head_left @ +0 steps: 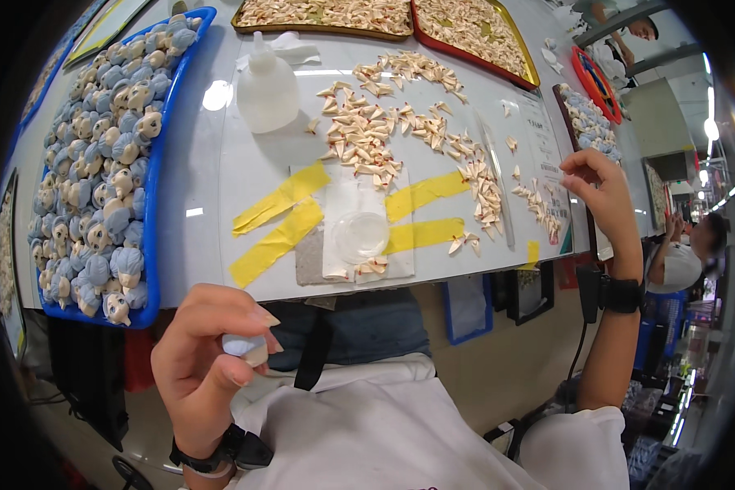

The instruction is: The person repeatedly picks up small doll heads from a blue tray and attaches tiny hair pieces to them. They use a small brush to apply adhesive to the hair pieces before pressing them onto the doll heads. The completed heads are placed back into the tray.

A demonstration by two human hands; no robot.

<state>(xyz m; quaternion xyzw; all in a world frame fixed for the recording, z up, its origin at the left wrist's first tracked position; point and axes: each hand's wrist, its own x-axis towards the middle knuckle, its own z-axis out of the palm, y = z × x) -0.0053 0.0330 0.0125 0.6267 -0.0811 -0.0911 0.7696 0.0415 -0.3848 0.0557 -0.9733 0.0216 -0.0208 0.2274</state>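
My left hand (208, 359), at the table's near edge, pinches a small doll head (247, 349) with pale blue hair between thumb and fingers. On the right, my right hand (603, 188) is raised near the table's side with thumb and fingertips close together. Anything between those fingertips is too small to make out. Nearest to it is a small group of cream pointed pieces (537, 208) with reddish tips. A larger scatter of the same pieces (363, 135) covers the table's middle. A clear round dish (361, 237) sits on a white pad between yellow tape strips (282, 196).
A blue tray (157, 163) of blue-haired doll heads stands at left. A translucent squeeze bottle (267, 90) is at the back. Two trays (412, 18) of cream pieces line the far edge. More heads lie in a dark-edged tray (584, 122) at right. Other people sit beyond.
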